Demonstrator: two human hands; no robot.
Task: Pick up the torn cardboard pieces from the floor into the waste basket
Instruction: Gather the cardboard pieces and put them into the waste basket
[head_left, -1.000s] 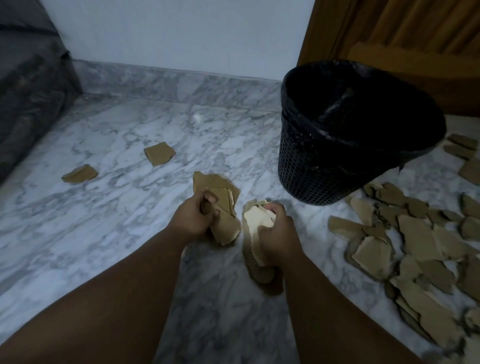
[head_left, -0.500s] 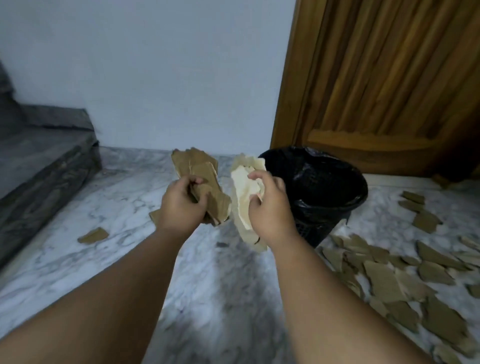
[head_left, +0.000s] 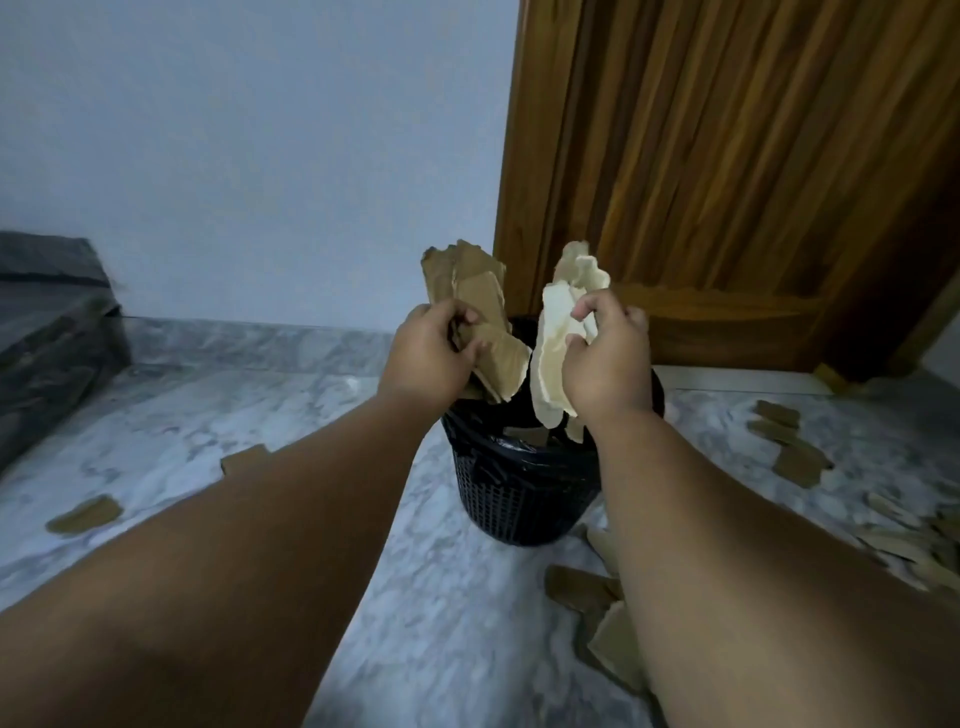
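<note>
On marble floor (head_left: 441, 623) (grey-veined), cardboard scraps (head_left: 85, 514) lie.

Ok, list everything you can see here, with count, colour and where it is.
waste basket: one, black mesh with black liner, on the floor below both hands.
brown cardboard bundle: one, brown, held over the waste basket.
pale cardboard bundle: one, cream, held over the waste basket.
left floor pieces: two, brown, floor at left.
right floor pieces: many, brown, floor at right.
floor: grey-white marble.
door: one, brown wood, behind the basket.
wall: pale, back left.
step: one, dark stone, far left.
left hand: grips the brown bundle.
right hand: grips the pale bundle.
</note>
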